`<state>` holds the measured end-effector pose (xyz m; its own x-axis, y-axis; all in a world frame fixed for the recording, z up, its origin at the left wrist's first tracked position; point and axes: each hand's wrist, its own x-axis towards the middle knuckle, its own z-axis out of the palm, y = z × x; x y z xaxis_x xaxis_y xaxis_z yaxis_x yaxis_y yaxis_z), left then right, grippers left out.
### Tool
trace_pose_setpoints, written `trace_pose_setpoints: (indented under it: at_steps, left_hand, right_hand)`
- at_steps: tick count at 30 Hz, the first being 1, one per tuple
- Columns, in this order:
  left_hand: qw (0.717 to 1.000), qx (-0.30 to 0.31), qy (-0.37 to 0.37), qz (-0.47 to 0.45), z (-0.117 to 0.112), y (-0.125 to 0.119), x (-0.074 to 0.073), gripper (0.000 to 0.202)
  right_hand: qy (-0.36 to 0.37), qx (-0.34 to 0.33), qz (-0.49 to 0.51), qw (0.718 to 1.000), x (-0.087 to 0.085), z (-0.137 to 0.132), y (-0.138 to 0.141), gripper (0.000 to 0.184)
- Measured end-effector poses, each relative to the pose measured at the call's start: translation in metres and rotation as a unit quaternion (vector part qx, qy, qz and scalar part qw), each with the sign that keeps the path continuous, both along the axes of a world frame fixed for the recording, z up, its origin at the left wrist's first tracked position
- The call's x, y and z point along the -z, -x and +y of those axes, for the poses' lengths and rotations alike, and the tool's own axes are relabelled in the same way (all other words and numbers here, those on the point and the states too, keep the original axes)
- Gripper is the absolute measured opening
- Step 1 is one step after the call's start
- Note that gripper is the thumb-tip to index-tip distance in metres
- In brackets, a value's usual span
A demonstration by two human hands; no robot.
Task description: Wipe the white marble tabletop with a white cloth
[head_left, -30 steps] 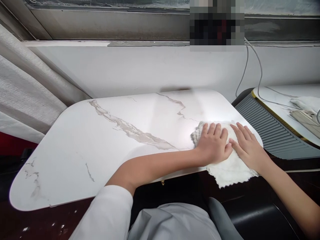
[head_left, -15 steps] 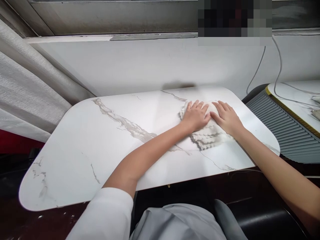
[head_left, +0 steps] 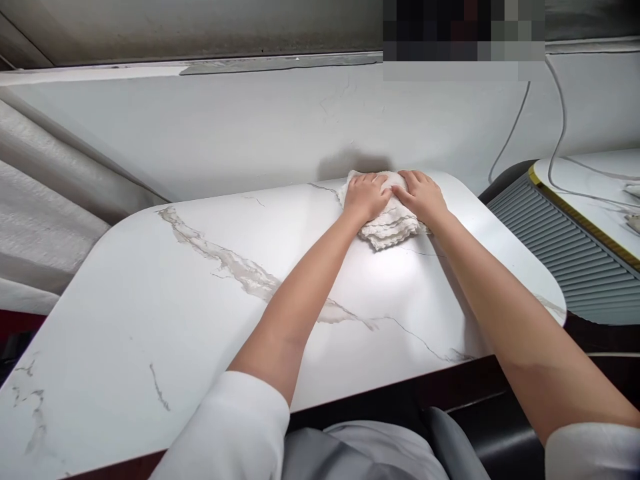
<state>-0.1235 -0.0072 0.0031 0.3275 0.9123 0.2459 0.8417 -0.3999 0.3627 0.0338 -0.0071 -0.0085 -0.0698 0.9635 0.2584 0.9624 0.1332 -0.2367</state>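
A white marble-patterned table top [head_left: 210,313] with grey veins fills the middle of the view. A bunched white cloth [head_left: 391,227] lies at its far edge, close to the white wall. My left hand [head_left: 366,196] presses flat on the left part of the cloth, fingers stretched forward. Beside it, my right hand [head_left: 421,194] lies flat on the right part, its fingers also extended. The two hands touch at the thumbs. Both arms reach far forward over the table.
A grey ribbed panel [head_left: 560,260] and a second white table [head_left: 595,193] with cables [head_left: 555,153] stand to the right. A pale curtain [head_left: 45,220] hangs at the left. The white wall [head_left: 250,127] rises just behind the table.
Both hands have pushed the cloth from the near right edge of the table forward to its far edge by the wall. The cloth has bunched up under them.
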Motion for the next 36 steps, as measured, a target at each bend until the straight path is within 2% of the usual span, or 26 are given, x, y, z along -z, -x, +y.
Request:
trace_pose_setpoints:
  at_steps: [7,12,17,22,29,32,36]
  left_hand:
    - [1.000,-0.012,-0.007,0.002,0.024,0.004,0.000,0.042]
    - [1.000,-0.012,0.001,0.007,0.034,0.018,-0.001,0.044]
    - [0.999,-0.034,-0.002,0.018,0.033,0.040,-0.001,0.043]
    - [0.997,-0.065,-0.021,0.030,0.024,0.043,0.001,0.042]
    - [0.993,-0.105,-0.036,0.045,-0.008,0.040,0.002,0.043]
    - [0.992,-0.112,-0.032,0.055,-0.030,0.040,0.002,0.044]
    - [0.994,-0.079,-0.029,0.075,-0.066,0.037,0.000,0.047]
  right_hand:
    - [-0.010,0.024,0.014,1.000,-0.003,0.024,0.010,0.054]
    - [-0.026,-0.017,0.015,0.999,0.001,0.038,0.020,0.048]
    - [-0.036,-0.043,0.018,0.998,0.009,0.049,0.037,0.048]
    - [-0.036,-0.064,0.019,0.997,0.013,0.052,0.041,0.053]
    - [-0.010,-0.113,0.023,0.993,0.003,0.027,0.045,0.056]
    - [-0.010,-0.136,0.016,0.990,0.000,0.002,0.044,0.056]
    - [-0.018,-0.142,-0.002,0.990,0.000,-0.043,0.034,0.057]
